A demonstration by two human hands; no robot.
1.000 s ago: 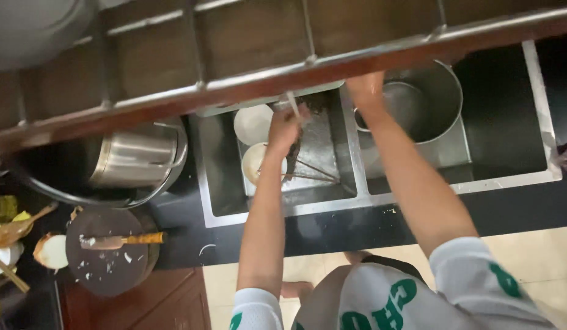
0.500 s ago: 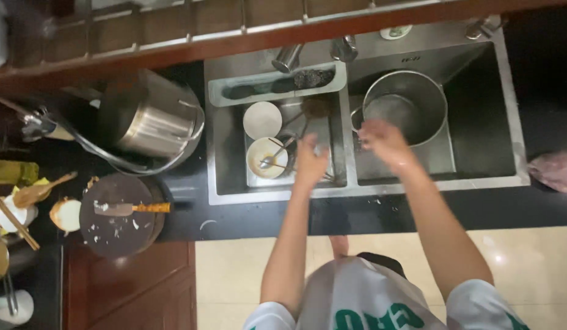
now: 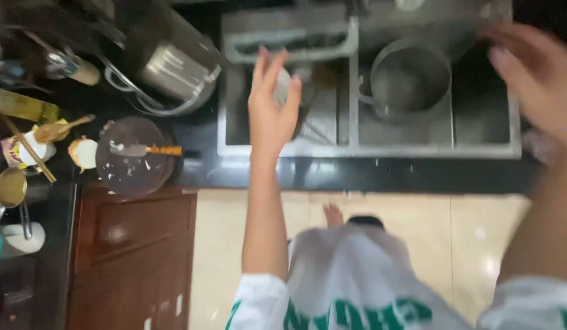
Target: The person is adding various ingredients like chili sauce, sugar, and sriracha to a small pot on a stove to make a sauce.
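While the view blurs with motion, the left hand [image 3: 271,113] hangs over the left basin of the steel sink [image 3: 369,150], fingers spread and straight, gripping nothing. Just beyond its fingertips, inside that basin, sits a pale bowl [image 3: 285,85], mostly hidden by the hand; contact cannot be told. A dark-headed brush or utensil [image 3: 323,76] shows beside the bowl, too smeared to name.

Right hand [image 3: 540,73] is at the far right edge of the sink, above the counter corner, heavily blurred. Fingers look loosely extended, nothing seen in them; firm grip state cannot be told.

Right basin of the sink: a steel pot [image 3: 412,76], upright, open mouth up, handle stub toward the divider.

Left of the sink, on the dark counter [image 3: 198,165]: a large steel pot [image 3: 173,70] lying tilted inside a wire-rimmed basin. Nearer the counter's front edge, a round dark cutting board [image 3: 134,156] with a knife [image 3: 143,150] across it, orange handle pointing toward the sink. Farther left, half an onion [image 3: 83,153], a wooden spoon [image 3: 60,129], an oil bottle [image 3: 24,105].

Below the sink: pale tiled floor [image 3: 418,232], wooden cabinet [image 3: 134,256] to the left.
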